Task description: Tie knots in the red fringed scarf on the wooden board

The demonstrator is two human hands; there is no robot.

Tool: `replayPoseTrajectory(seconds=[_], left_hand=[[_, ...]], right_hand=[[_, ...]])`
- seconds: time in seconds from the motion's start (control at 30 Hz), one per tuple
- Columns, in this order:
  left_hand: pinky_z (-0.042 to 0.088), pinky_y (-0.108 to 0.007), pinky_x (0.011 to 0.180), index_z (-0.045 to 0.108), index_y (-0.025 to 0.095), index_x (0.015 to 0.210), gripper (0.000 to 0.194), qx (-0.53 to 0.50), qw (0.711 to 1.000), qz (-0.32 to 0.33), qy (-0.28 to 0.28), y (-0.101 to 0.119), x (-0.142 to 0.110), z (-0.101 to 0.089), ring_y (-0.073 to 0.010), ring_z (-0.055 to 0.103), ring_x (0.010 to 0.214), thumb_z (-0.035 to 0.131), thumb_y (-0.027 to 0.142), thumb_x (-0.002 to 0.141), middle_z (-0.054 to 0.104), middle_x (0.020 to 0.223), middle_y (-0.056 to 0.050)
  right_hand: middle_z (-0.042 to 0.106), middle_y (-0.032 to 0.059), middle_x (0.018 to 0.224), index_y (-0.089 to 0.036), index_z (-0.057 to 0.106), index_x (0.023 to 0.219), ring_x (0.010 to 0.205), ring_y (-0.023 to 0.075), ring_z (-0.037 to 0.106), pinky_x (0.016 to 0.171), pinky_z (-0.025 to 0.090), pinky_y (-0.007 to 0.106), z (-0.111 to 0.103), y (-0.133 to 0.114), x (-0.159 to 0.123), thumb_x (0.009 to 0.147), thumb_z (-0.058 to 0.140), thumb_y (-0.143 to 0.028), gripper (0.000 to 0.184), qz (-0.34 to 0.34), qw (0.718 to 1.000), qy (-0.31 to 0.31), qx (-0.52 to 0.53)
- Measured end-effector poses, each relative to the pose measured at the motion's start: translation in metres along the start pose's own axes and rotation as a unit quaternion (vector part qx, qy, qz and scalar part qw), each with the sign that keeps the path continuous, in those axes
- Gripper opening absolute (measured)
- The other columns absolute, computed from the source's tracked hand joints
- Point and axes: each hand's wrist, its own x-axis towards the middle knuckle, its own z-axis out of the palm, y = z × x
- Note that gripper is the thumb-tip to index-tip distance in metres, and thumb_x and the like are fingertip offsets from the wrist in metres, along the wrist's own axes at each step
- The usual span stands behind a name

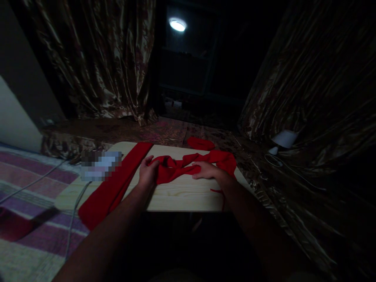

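Note:
A twisted strip of red cloth lies across the light wooden table, partly bunched into loops. At its left end, my left hand is closed on the fabric with thumb and fingers. My right hand grips the strip farther right, its fingertips curled over the edge. More of the red fabric bends beyond the right wrist toward the table's right side. Left of my left hand, a long folded red cloth band runs from the far edge over the near one.
A blurred-out object rests at the table's left, with a cable leading down. Another red cloth piece lies at the far edge. Patterned curtains hang behind. A small white lamp stands right. Striped bedding spreads left.

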Motion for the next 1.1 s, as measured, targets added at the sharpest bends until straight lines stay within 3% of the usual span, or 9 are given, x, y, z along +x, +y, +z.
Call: replayPoseTrajectory(seconds=[0.1, 0.23, 0.37, 0.47, 0.6, 0.7, 0.83, 0.97, 1.1], left_hand=[[0.046, -0.047, 0.101, 0.063, 0.018, 0.111, 0.048, 0.164, 0.976, 0.142, 0.029, 0.000, -0.004, -0.001, -0.0295, 0.059, 0.113, 0.075, 0.037, 0.068, 0.063, 0.114, -0.012], [0.023, -0.053, 0.118, 0.065, 0.021, 0.109, 0.042, 0.340, 0.889, 0.304, 0.035, 0.000, -0.016, 0.000, -0.0362, 0.037, 0.138, 0.074, 0.033, 0.070, 0.048, 0.143, -0.016], [0.031, -0.052, 0.112, 0.064, 0.021, 0.107, 0.046, 0.331, 0.908, 0.256, 0.008, -0.002, -0.019, -0.001, -0.0385, 0.048, 0.128, 0.078, 0.023, 0.063, 0.058, 0.129, -0.018], [0.034, -0.050, 0.107, 0.064, 0.023, 0.098, 0.043, 0.292, 0.939, 0.181, 0.023, -0.002, -0.015, -0.004, -0.0390, 0.054, 0.119, 0.081, 0.020, 0.057, 0.067, 0.106, -0.015], [0.036, -0.048, 0.100, 0.064, 0.024, 0.080, 0.025, 0.366, 0.920, 0.142, 0.012, -0.002, -0.015, -0.004, -0.0388, 0.059, 0.109, 0.080, 0.027, 0.061, 0.069, 0.083, -0.011], [0.038, -0.047, 0.094, 0.066, 0.025, 0.084, 0.028, 0.436, 0.885, 0.162, 0.004, -0.002, -0.016, -0.002, -0.0384, 0.063, 0.101, 0.079, 0.038, 0.064, 0.070, 0.082, -0.012], [0.040, -0.047, 0.091, 0.067, 0.025, 0.105, 0.046, 0.524, 0.836, 0.165, -0.022, 0.000, -0.013, 0.000, -0.0377, 0.066, 0.094, 0.075, 0.052, 0.068, 0.072, 0.088, -0.014], [0.042, -0.049, 0.085, 0.069, 0.024, 0.106, 0.043, 0.595, 0.790, 0.135, -0.062, 0.005, -0.008, -0.001, -0.0397, 0.067, 0.090, 0.066, 0.053, 0.075, 0.073, 0.087, -0.016], [0.044, -0.042, 0.081, 0.067, 0.025, 0.068, 0.018, 0.528, 0.839, 0.112, -0.073, 0.011, 0.002, -0.003, -0.0364, 0.067, 0.086, 0.077, 0.038, 0.062, 0.068, 0.067, -0.011]], right_hand=[[0.074, 0.0035, 0.099, -0.020, 0.075, 0.099, 0.085, 0.0191, 0.064, 0.076, 0.048, 0.025, 0.008, -0.009, -0.008, 0.068, 0.077, -0.026, 0.032, -0.021, 0.997, -0.059, -0.038], [0.070, 0.0002, 0.077, -0.016, 0.075, 0.084, 0.067, 0.0139, 0.059, 0.061, 0.042, 0.022, 0.008, -0.016, -0.003, 0.083, 0.064, -0.038, 0.025, -0.025, 0.993, -0.103, 0.041], [0.071, 0.0030, 0.078, -0.014, 0.073, 0.081, 0.072, 0.0151, 0.061, 0.067, 0.045, 0.024, 0.007, -0.018, 0.015, 0.085, 0.058, -0.021, 0.017, -0.016, 0.998, 0.058, -0.018], [0.072, 0.0081, 0.109, -0.018, 0.073, 0.109, 0.098, 0.0197, 0.064, 0.088, 0.047, 0.029, 0.007, -0.021, 0.027, 0.082, 0.056, -0.008, 0.034, -0.038, 0.985, 0.117, -0.120], [0.033, 0.0058, 0.161, -0.033, 0.041, 0.152, 0.142, 0.0249, 0.037, 0.112, 0.035, 0.038, 0.010, -0.025, 0.038, 0.073, 0.051, 0.007, 0.089, -0.076, 0.967, 0.091, -0.224], [0.019, 0.0000, 0.166, -0.039, 0.048, 0.146, 0.149, 0.0275, 0.025, 0.115, 0.031, 0.046, 0.015, -0.026, 0.047, 0.070, 0.050, 0.009, 0.090, -0.105, 0.960, 0.038, -0.256], [0.048, 0.0080, 0.151, -0.022, 0.072, 0.113, 0.146, 0.0274, 0.030, 0.113, 0.033, 0.044, 0.020, -0.024, 0.057, 0.074, 0.057, -0.001, 0.047, -0.148, 0.952, 0.011, -0.269], [0.072, 0.0090, 0.111, -0.019, 0.074, 0.091, 0.115, 0.0232, 0.060, 0.094, 0.045, 0.028, 0.012, -0.023, 0.058, 0.073, 0.064, -0.016, 0.020, -0.095, 0.975, 0.073, -0.185], [0.066, 0.0008, 0.070, -0.019, 0.066, 0.075, 0.067, 0.0148, 0.058, 0.063, 0.041, 0.024, -0.005, -0.023, 0.053, 0.076, 0.061, -0.026, 0.009, -0.003, 0.975, 0.205, -0.084]])
